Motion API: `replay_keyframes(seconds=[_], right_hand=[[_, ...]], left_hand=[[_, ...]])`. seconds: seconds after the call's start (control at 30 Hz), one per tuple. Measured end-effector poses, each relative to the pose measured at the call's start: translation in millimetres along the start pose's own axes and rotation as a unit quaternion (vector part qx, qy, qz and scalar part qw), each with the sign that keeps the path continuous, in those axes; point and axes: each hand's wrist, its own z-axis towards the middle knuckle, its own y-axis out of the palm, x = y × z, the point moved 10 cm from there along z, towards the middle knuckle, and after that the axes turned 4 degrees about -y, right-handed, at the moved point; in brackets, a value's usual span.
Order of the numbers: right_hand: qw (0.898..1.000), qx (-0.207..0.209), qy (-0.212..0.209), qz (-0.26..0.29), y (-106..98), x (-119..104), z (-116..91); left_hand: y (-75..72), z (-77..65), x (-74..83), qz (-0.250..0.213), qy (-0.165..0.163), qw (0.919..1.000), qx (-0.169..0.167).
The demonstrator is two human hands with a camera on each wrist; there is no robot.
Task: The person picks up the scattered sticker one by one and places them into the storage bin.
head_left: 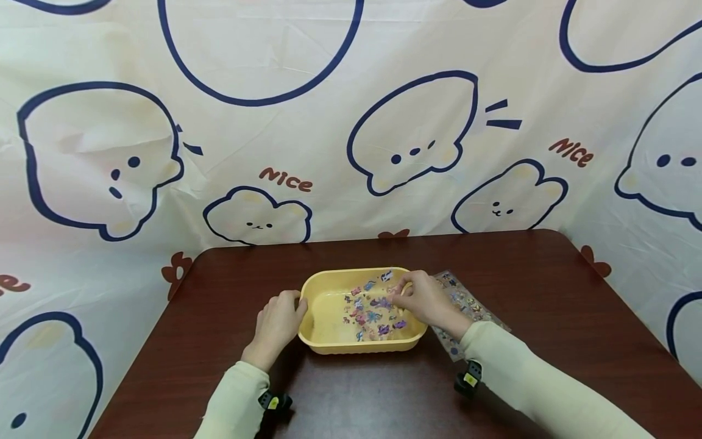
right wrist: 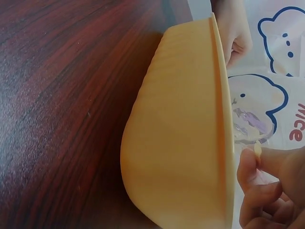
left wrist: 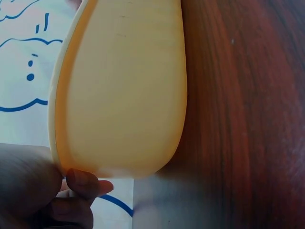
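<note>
A yellow plastic tray [head_left: 323,317] stands on the table, its inside scattered with several small colourful stickers [head_left: 373,317]. My left hand [head_left: 278,323] grips the rim at the tray's left end, fingers curled at the edge in the left wrist view. Over the right end of the tray is my right hand [head_left: 428,300]. Its thumb and forefinger pinch a clear sticker [right wrist: 250,121] with a purple pattern, seen just above the rim in the right wrist view. The other fingers of that hand are curled in.
A clear sheet of small stickers [head_left: 466,302] lies on the table right of the tray, partly under the right forearm. The dark brown wooden table [head_left: 219,286] meets a white cloth backdrop [head_left: 329,134] printed with blue cartoon outlines.
</note>
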Motion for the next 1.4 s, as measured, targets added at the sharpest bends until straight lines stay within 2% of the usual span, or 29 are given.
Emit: replay_keyframes(seconds=[0.23,0.53,0.67,1.0,1.27,1.4], right_hand=[[1.0,-0.011,-0.01,0.015,8,-4,2],[1.0,-0.019,-0.009,0.001,16,-7,5],[0.999,-0.034,-0.011,0.029,22,-7,6],[0.993,-0.073,-0.057,0.079,31,-13,7],[0.984,-0.087,-0.064,0.14,39,-15,7],[0.981,-0.102,-0.057,0.152,47,-17,6]], left_hand=[[-0.7,-0.3,0.3,0.005,0.002,1.0,0.004],[-2.2,-1.7,1.8,0.003,0.008,0.9999,0.01],[-2.0,-1.5,2.6,0.003,0.009,0.9999,0.007],[-3.3,-1.9,3.5,0.003,0.008,0.9999,0.005],[-2.9,-2.6,1.8,0.001,0.005,1.0,0.004],[-2.2,-2.2,1.7,-0.001,0.006,1.0,0.006]])
